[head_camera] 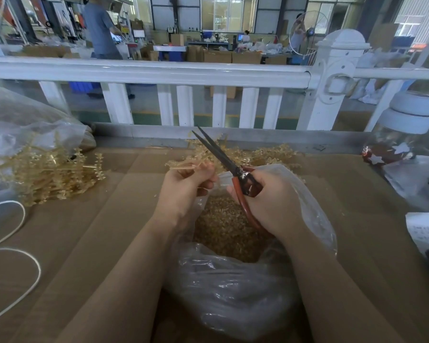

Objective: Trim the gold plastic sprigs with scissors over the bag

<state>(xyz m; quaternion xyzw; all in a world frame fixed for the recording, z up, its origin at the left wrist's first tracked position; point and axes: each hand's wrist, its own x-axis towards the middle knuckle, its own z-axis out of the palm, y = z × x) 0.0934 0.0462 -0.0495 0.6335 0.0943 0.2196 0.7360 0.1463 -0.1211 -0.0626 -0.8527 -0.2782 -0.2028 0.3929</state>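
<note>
Fingertips [206, 169] of left hand [183, 191] pinching thin gold plastic sprig [183, 166] by its stem, just above mouth of clear crinkly plastic bag [233, 293]. Right hand [270, 201] curled round red-handled scissors w/ long dark blades [218, 154], blades parted a bit, tips pointing away, crossing just behind sprig. Prob best to slide sprig deep btwn blades near pivot, keep cut point over bag opening so bits drop onto gold trimmings [226, 231] inside, not onto brown cardboard-covered table [97, 231]. Short snips, thumb clear.

Hard to tell: exact spot where blade meets sprig, blurry. Right fingers mostly hidden behind handle loops. More sprigs heaped at left [47, 174] & behind scissors [263, 154]; trimmed or not, can't say.
</note>
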